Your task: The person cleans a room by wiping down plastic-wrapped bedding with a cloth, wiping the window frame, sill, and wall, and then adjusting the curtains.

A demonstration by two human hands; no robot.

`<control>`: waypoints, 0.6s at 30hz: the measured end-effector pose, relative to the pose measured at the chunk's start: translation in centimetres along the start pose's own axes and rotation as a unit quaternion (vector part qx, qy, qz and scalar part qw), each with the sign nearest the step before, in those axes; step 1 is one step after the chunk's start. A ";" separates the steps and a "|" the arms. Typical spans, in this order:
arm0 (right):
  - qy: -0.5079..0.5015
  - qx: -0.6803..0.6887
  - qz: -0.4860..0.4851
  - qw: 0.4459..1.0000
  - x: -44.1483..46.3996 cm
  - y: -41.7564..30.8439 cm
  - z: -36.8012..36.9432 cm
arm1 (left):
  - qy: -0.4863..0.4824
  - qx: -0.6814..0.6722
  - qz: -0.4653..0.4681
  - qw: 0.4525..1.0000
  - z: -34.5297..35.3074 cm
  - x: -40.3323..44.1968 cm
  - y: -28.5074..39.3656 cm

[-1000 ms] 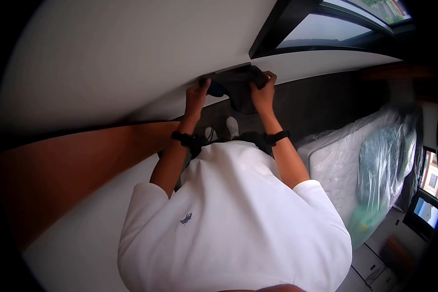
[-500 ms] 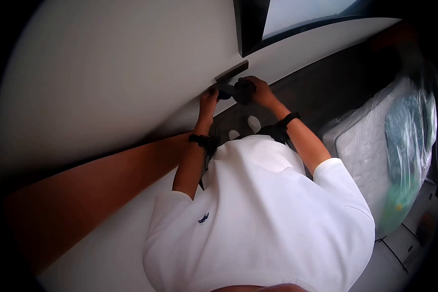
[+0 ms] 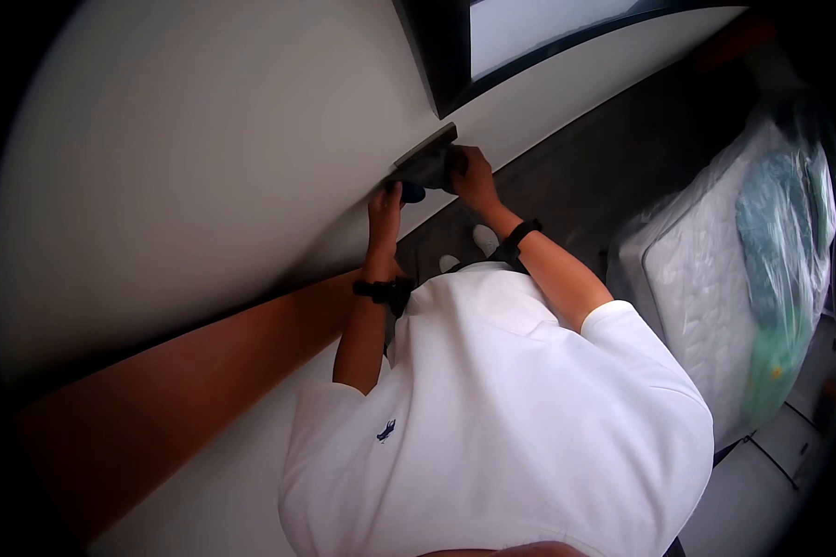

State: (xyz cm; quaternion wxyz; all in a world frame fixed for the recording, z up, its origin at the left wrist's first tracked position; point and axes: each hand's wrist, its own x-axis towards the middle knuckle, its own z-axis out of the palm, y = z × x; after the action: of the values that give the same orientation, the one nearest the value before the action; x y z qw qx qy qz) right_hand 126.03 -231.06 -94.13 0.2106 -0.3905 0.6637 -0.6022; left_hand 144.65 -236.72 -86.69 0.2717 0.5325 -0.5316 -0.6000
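My left hand [image 3: 385,219] is closed on a dark item with a rounded navy end [image 3: 411,192], its thumb along the side. My right hand [image 3: 475,176] grips the far side of the grey part [image 3: 427,171] of what looks like the same item. Its exact kind I cannot make out, since it is dark and partly hidden by my fingers. A narrow grey bar-shaped fixture [image 3: 425,145] projects from the wall just beyond both hands. The grey part lies right against the fixture or touches it.
A pale wall [image 3: 204,139] rises on the left, with a dark-framed panel [image 3: 450,65] above the fixture. A brown wooden board [image 3: 186,390] runs at lower left. On the right stands a plastic-wrapped white mattress [image 3: 697,288]. My white shoes [image 3: 484,239] are on the dark floor.
Both hands have moved left and the item is now closer to the wall fixture. More of its grey part shows between my hands. My head view has shifted slightly.
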 end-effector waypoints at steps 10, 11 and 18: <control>0.006 0.030 -0.002 1.000 0.3 -5.4 -2.6 | -0.071 -0.251 -0.085 0.962 -0.1 0.3 -0.1; 0.062 0.033 0.027 0.997 0.7 -4.9 -3.0 | -0.114 -0.361 -0.093 0.921 0.6 0.2 -0.5; -0.080 0.054 0.072 0.993 0.5 -5.3 -2.5 | -0.161 -0.510 -0.105 0.839 4.0 2.8 -1.3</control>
State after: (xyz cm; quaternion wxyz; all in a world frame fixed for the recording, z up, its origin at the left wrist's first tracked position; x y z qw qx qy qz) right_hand 125.24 -229.74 -88.47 0.3263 -0.3767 0.6373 -0.5878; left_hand 140.49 -237.49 -89.37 0.3506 0.2670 -0.1279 -0.8885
